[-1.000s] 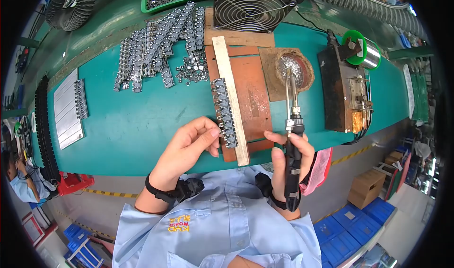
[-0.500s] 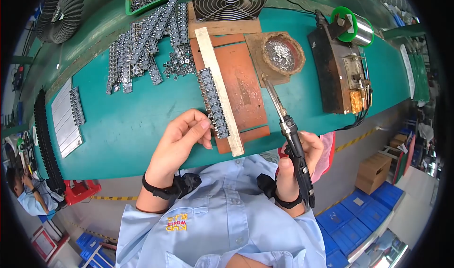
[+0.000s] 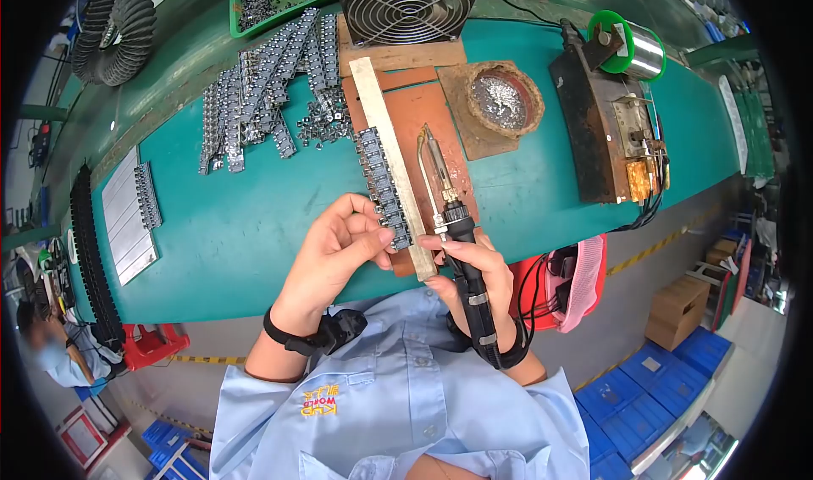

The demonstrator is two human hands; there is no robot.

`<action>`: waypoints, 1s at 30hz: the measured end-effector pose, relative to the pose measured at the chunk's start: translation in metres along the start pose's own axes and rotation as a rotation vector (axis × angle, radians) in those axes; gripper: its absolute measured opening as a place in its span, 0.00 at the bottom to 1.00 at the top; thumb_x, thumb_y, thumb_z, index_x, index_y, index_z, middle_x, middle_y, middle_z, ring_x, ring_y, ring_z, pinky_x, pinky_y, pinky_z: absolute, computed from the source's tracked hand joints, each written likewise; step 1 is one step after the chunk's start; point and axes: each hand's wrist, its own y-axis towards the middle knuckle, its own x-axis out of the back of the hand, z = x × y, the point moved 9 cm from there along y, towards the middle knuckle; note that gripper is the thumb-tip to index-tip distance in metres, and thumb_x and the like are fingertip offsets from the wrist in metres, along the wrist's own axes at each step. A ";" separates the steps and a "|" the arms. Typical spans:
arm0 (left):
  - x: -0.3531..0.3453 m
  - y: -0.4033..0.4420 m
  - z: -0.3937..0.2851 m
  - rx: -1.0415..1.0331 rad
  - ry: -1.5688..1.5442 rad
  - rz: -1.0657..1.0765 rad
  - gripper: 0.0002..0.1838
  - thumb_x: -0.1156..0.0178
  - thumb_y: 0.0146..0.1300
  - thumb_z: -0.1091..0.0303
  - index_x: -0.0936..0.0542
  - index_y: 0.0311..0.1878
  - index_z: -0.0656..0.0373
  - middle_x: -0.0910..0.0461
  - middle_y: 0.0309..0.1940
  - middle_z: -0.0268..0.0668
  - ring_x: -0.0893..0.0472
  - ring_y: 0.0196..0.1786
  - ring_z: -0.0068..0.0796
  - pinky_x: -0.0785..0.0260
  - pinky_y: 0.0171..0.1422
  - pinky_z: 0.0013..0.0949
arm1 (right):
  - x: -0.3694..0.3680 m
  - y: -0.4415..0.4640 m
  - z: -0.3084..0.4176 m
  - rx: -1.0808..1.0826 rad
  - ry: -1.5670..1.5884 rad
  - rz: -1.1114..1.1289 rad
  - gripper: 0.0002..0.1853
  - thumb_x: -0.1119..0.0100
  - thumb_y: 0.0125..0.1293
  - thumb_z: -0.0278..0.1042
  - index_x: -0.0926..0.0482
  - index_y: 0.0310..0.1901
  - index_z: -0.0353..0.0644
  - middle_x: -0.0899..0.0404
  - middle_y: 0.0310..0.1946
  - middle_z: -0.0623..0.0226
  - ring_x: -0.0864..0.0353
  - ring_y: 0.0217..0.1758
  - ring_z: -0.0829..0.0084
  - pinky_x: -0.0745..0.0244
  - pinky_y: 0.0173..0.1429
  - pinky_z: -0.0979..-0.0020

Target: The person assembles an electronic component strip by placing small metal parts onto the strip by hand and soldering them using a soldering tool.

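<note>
My left hand (image 3: pixel 343 243) is closed, thumb and fingers pinched at the lower end of a strip of small components (image 3: pixel 381 183). The strip lies along the left side of a pale wooden bar (image 3: pixel 385 141), which rests on a reddish-brown board (image 3: pixel 449 158). My right hand (image 3: pixel 478 277) is wrapped round a black soldering iron (image 3: pixel 474 289) with a thin metal tube beside its tip. The iron's tip is over the board, right of the bar. A round pot of silvery material (image 3: pixel 504 99) stands to the right.
A fan (image 3: pixel 411 10) stands behind the board. Piled component strips (image 3: pixel 271 82) and loose bits (image 3: pixel 323 122) lie to the left. A metal plate (image 3: pixel 127 217) is farther left. At the right are a dark box (image 3: pixel 589 133) and a solder spool (image 3: pixel 635 49). A co-worker (image 3: pixel 63 344) is far left.
My right hand has moved the iron leftward, from the pot to over the board beside the bar. My left hand stays at the strip's lower end. The camera view has shifted.
</note>
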 end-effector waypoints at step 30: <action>-0.002 -0.001 0.000 -0.022 0.010 -0.024 0.09 0.44 0.59 0.75 0.33 0.41 0.62 0.24 0.29 0.33 0.22 0.30 0.19 0.32 0.36 0.20 | -0.006 0.003 0.023 0.080 -0.355 0.000 0.24 0.30 0.42 0.33 0.26 0.45 0.53 0.21 0.35 0.76 0.31 0.34 0.75 0.44 0.44 0.72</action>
